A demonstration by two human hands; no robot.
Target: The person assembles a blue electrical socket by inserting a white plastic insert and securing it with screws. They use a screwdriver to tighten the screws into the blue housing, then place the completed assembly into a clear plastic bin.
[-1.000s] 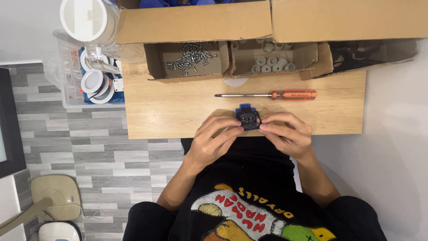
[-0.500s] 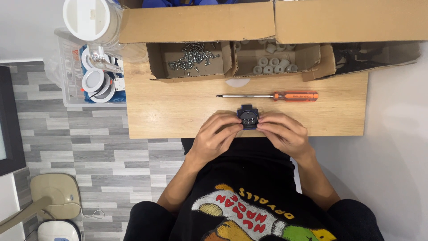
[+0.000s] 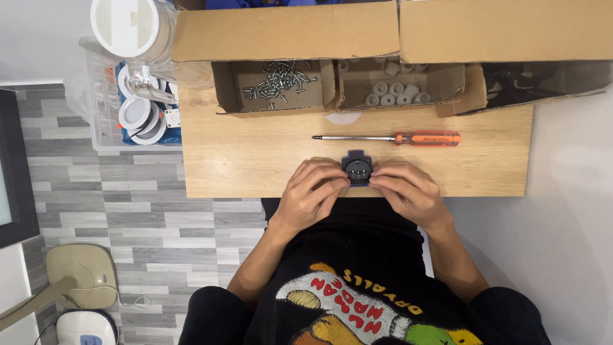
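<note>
Small dark round part [image 3: 356, 168], held at the near edge of the wooden worktop [image 3: 255, 160], fingers of left hand [image 3: 313, 195] and right hand [image 3: 403, 191] clenched on it. Orange-handled screwdriver [image 3: 389, 138] lies just beyond. Steady two-sided grip advisable; part best kept low over the worktop.

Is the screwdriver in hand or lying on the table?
Lying flat on the table: the screwdriver rests beyond both hands, untouched.

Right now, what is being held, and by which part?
A small dark round part, pinched at its left and right sides by the left hand and right hand.
</note>
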